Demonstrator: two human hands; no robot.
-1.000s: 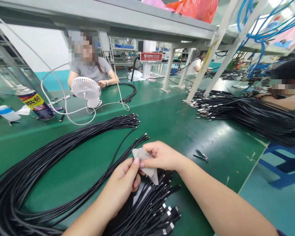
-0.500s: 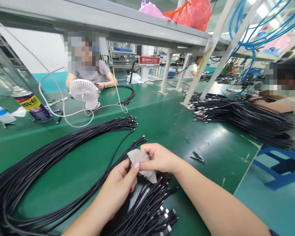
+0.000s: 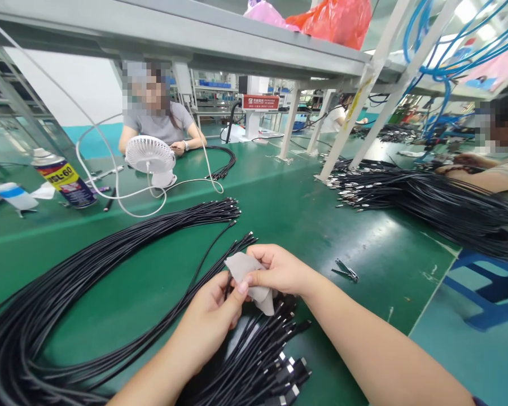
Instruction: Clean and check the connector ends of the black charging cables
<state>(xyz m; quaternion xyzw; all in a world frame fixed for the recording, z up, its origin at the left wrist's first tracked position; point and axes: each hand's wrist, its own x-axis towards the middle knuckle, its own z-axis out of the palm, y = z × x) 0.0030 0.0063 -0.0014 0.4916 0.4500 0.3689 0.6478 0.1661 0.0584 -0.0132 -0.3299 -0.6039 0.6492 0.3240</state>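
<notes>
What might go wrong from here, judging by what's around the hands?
The gray cloth between the left hand and right hand partly hides what is gripped, so a slip might go unnoticed. The bunched cable plugs close by could snag. The metal clippers near the right wrist might get nudged.

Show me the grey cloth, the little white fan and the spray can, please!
Grey cloth (image 3: 240, 268): head view, on its upper part.
Little white fan (image 3: 150, 155): head view, on its round head.
Spray can (image 3: 65, 179): head view, on the label around its body.
</notes>
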